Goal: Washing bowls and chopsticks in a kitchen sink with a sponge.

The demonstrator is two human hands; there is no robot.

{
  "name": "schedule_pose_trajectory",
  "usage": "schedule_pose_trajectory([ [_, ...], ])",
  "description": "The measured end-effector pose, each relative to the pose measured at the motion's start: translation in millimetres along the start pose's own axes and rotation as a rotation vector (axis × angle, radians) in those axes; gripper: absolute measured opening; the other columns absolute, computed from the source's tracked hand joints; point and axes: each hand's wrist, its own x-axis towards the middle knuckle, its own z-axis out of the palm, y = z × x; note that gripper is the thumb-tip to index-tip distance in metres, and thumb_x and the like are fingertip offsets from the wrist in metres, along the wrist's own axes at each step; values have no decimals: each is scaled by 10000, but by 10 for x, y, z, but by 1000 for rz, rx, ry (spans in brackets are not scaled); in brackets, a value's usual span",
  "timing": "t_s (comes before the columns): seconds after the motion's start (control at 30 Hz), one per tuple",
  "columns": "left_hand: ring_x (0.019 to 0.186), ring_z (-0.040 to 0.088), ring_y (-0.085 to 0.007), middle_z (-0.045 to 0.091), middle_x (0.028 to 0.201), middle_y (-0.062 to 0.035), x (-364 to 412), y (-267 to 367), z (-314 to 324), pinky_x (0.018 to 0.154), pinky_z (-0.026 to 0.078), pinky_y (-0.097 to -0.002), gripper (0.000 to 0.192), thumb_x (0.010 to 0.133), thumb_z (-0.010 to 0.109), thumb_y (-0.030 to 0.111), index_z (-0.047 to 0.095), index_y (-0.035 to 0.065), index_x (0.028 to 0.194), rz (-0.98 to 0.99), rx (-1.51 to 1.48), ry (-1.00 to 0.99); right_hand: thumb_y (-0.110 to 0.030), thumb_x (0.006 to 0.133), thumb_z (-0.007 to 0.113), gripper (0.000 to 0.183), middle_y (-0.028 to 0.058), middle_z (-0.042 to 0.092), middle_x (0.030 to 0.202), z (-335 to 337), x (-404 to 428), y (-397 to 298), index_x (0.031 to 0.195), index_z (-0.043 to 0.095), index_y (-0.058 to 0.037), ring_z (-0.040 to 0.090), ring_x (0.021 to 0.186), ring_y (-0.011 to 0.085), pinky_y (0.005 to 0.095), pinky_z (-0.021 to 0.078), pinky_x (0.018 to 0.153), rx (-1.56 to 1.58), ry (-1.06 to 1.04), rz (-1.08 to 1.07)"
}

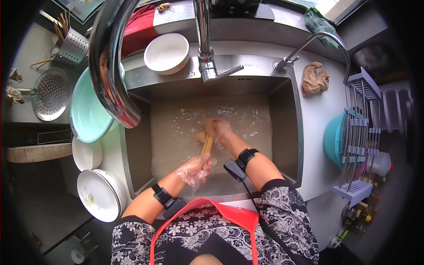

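Observation:
A bundle of pale wooden chopsticks [207, 145] slants over the murky water in a stainless steel sink [280, 132]. Its near end is gripped by my left hand [195, 167], which wears a clear plastic glove. Around the far end closes my right hand [220, 127], also gloved and blurred by motion. A blurred tan thing [200, 136], possibly a cloth, shows beside the right fingers. Ripples and splashes break the water around the right hand. The chopsticks' far tips are hidden.
A chrome faucet [207, 64] stands behind the sink, and a large curved chrome pipe [106, 66] crosses the left foreground. White bowl [167, 54], mint basin [89, 106] and stacked dishes [99, 195] flank the sink. At right are a crumpled brown cloth [315, 79] and dish rack [356, 139].

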Motion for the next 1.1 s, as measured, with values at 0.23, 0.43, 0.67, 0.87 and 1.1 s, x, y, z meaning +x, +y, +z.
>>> schedule_pose_trajectory([
  [0.23, 402, 342, -83, 369, 520, 48, 47, 74, -274, 361, 280, -243, 299, 908, 401, 396, 446, 122, 800, 53, -18, 16, -3, 654, 609, 343, 109, 545, 842, 573, -309, 250, 989, 538, -28, 558, 755, 235, 361, 476, 621, 60, 172, -7],
  [0.43, 398, 350, -87, 396, 534, 30, -215, 119, -149, 352, 285, -228, 303, 916, 396, 368, 470, 78, 866, 19, 124, -62, -183, 752, 542, 303, 142, 578, 996, -367, 77, -467, 1028, 535, -60, 562, 894, 279, 338, 452, 785, -883, 527, -285],
  [0.67, 473, 426, -103, 472, 644, -40, 47, 222, -198, 376, 324, -235, 196, 917, 412, 215, 454, 33, 979, 111, 3, 271, -210, 747, 581, 301, 141, 592, 921, -423, -38, -58, 1013, 541, -77, 564, 889, 262, 390, 465, 758, -1520, 555, -507],
  [0.87, 472, 441, -105, 461, 612, -4, 133, 104, -453, 373, 313, -231, 204, 891, 470, 281, 462, 78, 870, 104, -20, 165, -82, 741, 619, 239, 86, 552, 772, 630, -537, -98, 968, 545, -67, 562, 705, 213, 351, 478, 570, 51, -134, 159],
  [1.1, 404, 348, -73, 381, 538, 48, -86, 19, 26, 333, 263, -223, 253, 890, 459, 348, 443, 123, 776, -56, 141, 89, -21, 717, 593, 164, 74, 568, 799, 322, -139, 70, 877, 579, -48, 557, 760, 203, 334, 452, 638, 36, 250, 54],
])
